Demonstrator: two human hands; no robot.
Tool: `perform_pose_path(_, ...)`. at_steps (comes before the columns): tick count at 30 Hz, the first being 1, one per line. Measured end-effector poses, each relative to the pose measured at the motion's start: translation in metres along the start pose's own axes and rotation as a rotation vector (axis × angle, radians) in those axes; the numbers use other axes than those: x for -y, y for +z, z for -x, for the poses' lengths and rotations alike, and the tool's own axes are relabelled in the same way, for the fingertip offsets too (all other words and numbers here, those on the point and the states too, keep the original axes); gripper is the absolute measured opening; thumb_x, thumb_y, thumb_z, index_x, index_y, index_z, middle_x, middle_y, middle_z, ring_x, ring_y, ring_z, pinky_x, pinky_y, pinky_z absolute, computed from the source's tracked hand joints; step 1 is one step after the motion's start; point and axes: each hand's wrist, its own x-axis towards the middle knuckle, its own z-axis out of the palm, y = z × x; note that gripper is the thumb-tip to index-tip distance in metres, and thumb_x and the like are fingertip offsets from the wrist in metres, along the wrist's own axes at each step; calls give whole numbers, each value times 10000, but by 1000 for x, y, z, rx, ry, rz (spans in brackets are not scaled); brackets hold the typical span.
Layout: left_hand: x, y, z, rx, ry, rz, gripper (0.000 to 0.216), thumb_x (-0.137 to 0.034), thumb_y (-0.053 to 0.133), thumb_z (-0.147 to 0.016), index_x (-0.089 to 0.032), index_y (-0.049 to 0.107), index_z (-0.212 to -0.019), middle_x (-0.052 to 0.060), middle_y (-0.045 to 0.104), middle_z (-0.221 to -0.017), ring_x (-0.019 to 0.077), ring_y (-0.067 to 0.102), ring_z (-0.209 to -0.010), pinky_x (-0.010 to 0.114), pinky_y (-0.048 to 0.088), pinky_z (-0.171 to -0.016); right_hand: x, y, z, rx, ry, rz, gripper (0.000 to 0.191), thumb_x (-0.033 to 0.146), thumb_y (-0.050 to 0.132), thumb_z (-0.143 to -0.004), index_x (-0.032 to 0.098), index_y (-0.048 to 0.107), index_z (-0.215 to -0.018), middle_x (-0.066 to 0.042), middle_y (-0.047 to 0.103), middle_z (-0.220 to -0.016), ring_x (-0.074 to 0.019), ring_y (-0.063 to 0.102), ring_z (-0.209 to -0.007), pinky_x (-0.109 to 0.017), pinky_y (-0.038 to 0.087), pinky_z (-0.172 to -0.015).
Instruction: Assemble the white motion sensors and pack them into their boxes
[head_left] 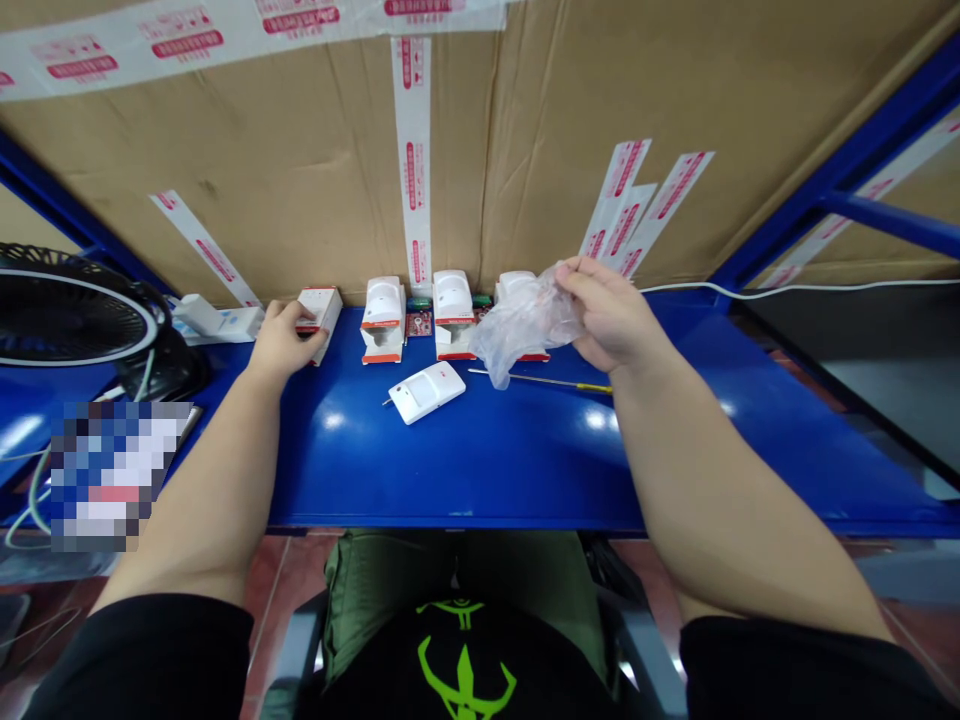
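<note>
My right hand point(611, 315) pinches a crumpled clear plastic bag point(517, 325) and holds it up over the back of the blue table. My left hand point(285, 340) grips a small white and red cardboard box point(324, 312) at the back left. Between my hands lies a white motion sensor point(427, 392) with a short metal stub at its left end. Behind it, white sensors stand with opened boxes; one is the left sensor point(384, 298), another the middle sensor point(452, 295). The bag partly covers the right sensor point(517, 282). A thin screwdriver point(592, 387) with a yellow handle lies below the bag.
A black fan point(75, 310) and a white power strip point(225, 322) stand at the left, near a blurred-out flat item point(112, 475). Red circuit boards point(418, 324) sit between the boxes. A cardboard wall point(480, 150) closes off the back; a white cable point(787, 292) runs right.
</note>
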Motion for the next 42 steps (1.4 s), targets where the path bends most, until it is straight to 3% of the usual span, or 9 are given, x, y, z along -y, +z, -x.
perform_pose_path(11,1,-1,1,48,-6,-15,407,-405,770,-719,-242,666,-1077,142,629,-1250,405,680,-1231,570,524,-1205,6,4,3,-31,30,-19,303,375,824,-889,262,558,-796,20,523,-729,-143,490,-617,-258,456,-518)
perform_pose_path(29,4,2,3,65,-12,53,496,-441,810,-696,-256,665,-1134,130,598,-1315,426,612,-1356,566,489,-1238,3,1,2,5,19,11,305,384,814,-906,267,549,-809,22,535,-734,-152,538,-627,-276,477,-538)
perform_pose_path(32,-1,-5,7,-65,25,131,547,-519,813,-733,-222,667,-1168,131,600,-1303,447,542,-1435,576,451,-1235,2,1,1,-18,12,-10,334,408,832,-889,268,541,-802,23,549,-736,-154,563,-631,-274,496,-536)
perform_pose_path(34,-11,-13,11,-207,101,189,498,-549,761,-822,-207,676,-1174,122,608,-1290,445,496,-1472,598,389,-1243,1,2,1,-31,14,-52,344,428,836,-881,272,540,-805,19,578,-739,-169,609,-656,-291,539,-562)
perform_pose_path(36,-27,-19,17,-272,211,256,422,-548,694,-907,-214,684,-1164,108,634,-1273,416,516,-1441,600,372,-1228,2,5,2,-12,42,-97,332,448,830,-883,277,551,-826,11,610,-738,-196,658,-691,-325,585,-592)
perform_pose_path(38,-49,-20,26,-185,341,333,392,-560,667,-921,-227,689,-1128,96,690,-1195,371,613,-1293,571,453,-1163,3,8,5,38,90,-120,333,469,830,-882,283,554,-854,3,635,-737,-224,695,-712,-354,607,-589)
perform_pose_path(42,-98,-7,50,245,523,554,524,-581,800,-839,-238,701,-1223,132,739,-1304,349,686,-1241,515,567,-1089,6,20,14,136,164,-128,380,466,847,-870,290,510,-873,-5,684,-767,-237,719,-690,-344,584,-520)
